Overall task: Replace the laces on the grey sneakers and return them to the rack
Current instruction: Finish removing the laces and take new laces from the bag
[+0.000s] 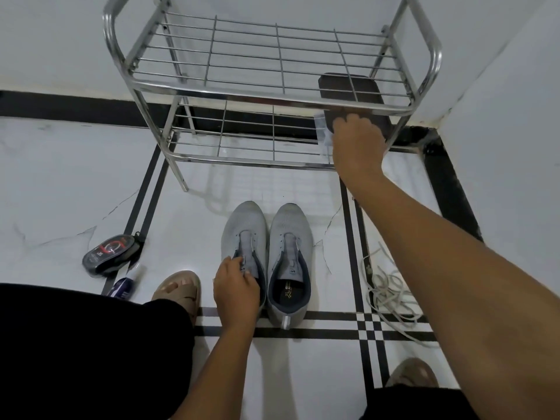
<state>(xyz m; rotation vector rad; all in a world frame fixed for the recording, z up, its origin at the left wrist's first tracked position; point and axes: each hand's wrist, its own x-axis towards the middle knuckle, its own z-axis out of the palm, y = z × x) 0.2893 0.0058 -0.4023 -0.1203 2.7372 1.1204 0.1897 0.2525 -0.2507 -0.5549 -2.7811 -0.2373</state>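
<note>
The left hand (236,291) rests on the left grey sneaker (244,237), fingers curled at the tongue and collar, pinching the edge of the opening. The right hand (357,140) reaches under the top shelf of the metal rack (242,92) to its lower shelf, fingers curled onto a clear plastic packet (322,128) lying against a dark flat pad (348,89); how firm that hold is cannot be told. Both sneakers stand side by side on the floor just in front of the rack, toes toward it, eyelets bare. The right grey sneaker (291,247) touches neither hand. A heap of pale laces (391,286) lies on the floor right of the sneakers, well apart from the rack. A shoe-polish sponge (112,253) and a small bottle (125,287) lie to the front left of the rack.
</note>
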